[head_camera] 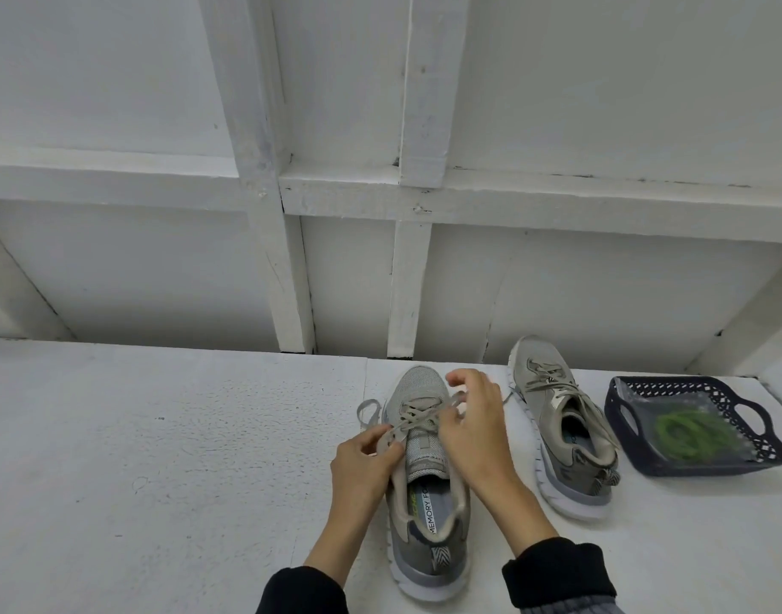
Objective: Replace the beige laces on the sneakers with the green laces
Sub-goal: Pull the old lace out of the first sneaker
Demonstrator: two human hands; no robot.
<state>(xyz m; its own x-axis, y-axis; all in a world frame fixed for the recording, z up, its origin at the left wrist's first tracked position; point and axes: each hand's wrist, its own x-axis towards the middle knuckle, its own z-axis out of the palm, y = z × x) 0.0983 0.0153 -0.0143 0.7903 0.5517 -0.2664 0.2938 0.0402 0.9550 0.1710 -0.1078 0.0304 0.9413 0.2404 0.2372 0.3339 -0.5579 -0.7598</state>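
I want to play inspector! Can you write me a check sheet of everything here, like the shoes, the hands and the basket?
Surface: white table, rough texture.
Job's things: near sneaker with beige laces partly loosened; far sneaker to its right, beige laces in; green laces coiled in a clear bag inside the dark basket.
Clutter: nothing seen.
Hands: left hand pinches a lace end; right hand over the laces with fingers curled, grip unclear.
Cables: nothing seen.
Surroundings: white wooden wall frame behind the table.
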